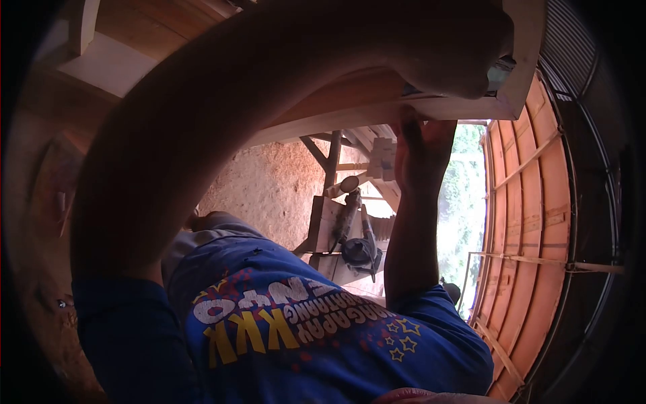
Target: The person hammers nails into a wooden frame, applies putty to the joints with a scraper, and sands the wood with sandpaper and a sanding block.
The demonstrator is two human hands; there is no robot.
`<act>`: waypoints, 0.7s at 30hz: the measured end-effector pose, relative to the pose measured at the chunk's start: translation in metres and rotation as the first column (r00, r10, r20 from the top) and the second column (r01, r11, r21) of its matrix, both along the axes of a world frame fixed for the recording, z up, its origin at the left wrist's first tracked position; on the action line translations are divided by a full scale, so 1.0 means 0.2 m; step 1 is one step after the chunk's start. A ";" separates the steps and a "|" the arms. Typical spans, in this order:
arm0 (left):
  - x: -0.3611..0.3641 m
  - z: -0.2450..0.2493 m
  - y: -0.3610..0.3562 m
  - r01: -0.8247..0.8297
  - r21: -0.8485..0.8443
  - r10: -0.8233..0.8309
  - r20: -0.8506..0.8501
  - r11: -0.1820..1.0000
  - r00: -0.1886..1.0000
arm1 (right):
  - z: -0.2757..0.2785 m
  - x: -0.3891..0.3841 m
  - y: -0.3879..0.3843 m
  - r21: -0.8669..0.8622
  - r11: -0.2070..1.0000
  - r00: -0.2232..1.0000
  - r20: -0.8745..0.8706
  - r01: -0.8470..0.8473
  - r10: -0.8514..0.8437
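A pale-edged wooden panel or frame point(303, 124) spans the top of the view. My left arm reaches up from the lower left and across it. My left hand point(454, 57) is dark and curled against the panel near its right corner; a greyish, shiny thing point(499, 74) shows beside it, partly covered. What its fingers grip is hidden. From below, my right hand point(422, 145) holds the lower edge of the panel, with its fingertips partly out of sight behind the wood.
Behind my arms are a wooden bench or stand point(326, 219) with a dark power tool point(360, 249) on it, and stacked wood blocks point(382, 158). Brown ground point(259, 188) lies beyond. An orange ribbed wall point(528, 195) stands at the right, beside bright greenery.
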State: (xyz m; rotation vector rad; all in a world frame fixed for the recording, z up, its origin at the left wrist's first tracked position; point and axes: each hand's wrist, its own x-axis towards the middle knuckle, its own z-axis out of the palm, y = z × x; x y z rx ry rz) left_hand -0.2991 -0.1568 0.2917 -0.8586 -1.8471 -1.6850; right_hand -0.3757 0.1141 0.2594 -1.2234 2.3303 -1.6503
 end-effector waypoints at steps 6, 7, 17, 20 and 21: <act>0.06 -0.06 -0.05 -0.016 0.005 0.016 -0.001 1.000 1.000 | 0.01 -0.03 0.02 0.054 0.998 0.999 -0.022 -0.031 0.032; 0.07 -0.08 -0.07 -0.014 0.004 0.014 0.006 1.000 1.000 | 0.01 -0.03 0.01 0.066 0.997 0.998 -0.041 -0.035 0.038; 0.04 -0.03 -0.05 -0.024 0.007 0.024 0.000 1.000 1.000 | -0.01 0.00 0.00 0.051 0.999 0.997 -0.077 0.016 -0.012; 0.03 -0.01 -0.04 -0.019 0.007 0.019 -0.010 1.000 1.000 | 0.00 0.00 0.00 0.065 0.998 0.997 -0.078 -0.002 0.007; 0.02 0.00 -0.04 -0.019 0.006 0.019 -0.013 1.000 1.000 | 0.00 0.01 0.00 0.055 0.998 0.998 -0.066 0.005 -0.002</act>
